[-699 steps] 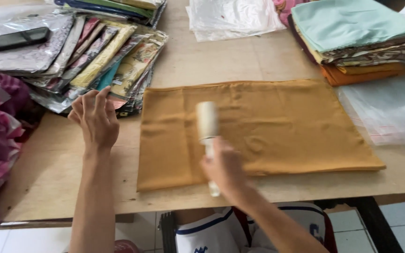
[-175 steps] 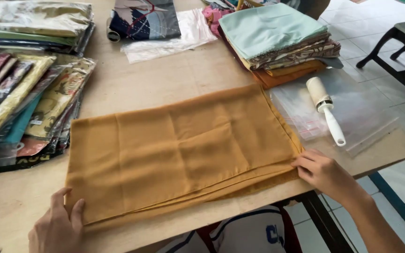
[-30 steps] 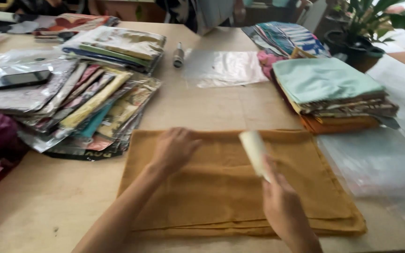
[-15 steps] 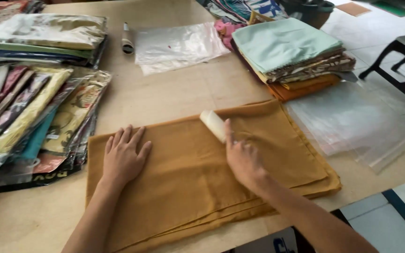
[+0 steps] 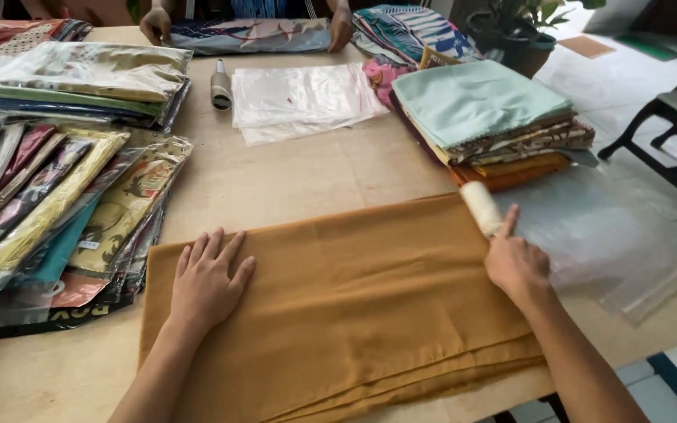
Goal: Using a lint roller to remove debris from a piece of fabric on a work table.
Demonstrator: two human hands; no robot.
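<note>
A folded mustard cloth [image 5: 338,313] lies flat on the table [image 5: 291,176], near its front edge, with several layers showing along the lower hem. The left hand [image 5: 207,280] rests palm down on the cloth's left part, fingers spread and flat, its grip released and holding nothing. The right hand [image 5: 515,262] is at the cloth's upper right corner, its grip clenched on the handle of a lint roller [image 5: 483,208]; the forefinger points up along the handle, and the pale roller head lies tilted on the cloth's far edge. Just right of that hand, clear plastic bags [image 5: 620,235] lie flat on the table, reaching to its right edge. Behind the roller sits a stack of folded cloths [image 5: 483,110], mint green on top, patterned and orange ones beneath. To the left, packed cloths in shiny wrappers [image 5: 48,211] fan out in overlapping rows, with the nearest one touching the mustard cloth's left corner. Further back lie a pile of empty clear bags [image 5: 299,98] and, just beside it, a second roller [image 5: 221,84]. At the table's far end, another person's hands [image 5: 155,23] press on a patterned cloth [image 5: 248,33].
</note>
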